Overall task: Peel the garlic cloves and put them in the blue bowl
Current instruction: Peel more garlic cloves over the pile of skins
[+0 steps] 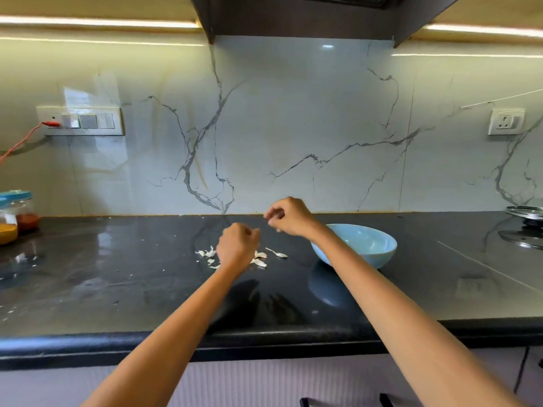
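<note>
Both hands raised over dark bench (117,289). Left hand (236,248) fingers curled, contents hidden; right hand (289,217) fingers curled, grip content unclear. Garlic skins (260,258) scattered on bench beneath left hand; blue bowl (370,245) just right of them, under right forearm.
</note>
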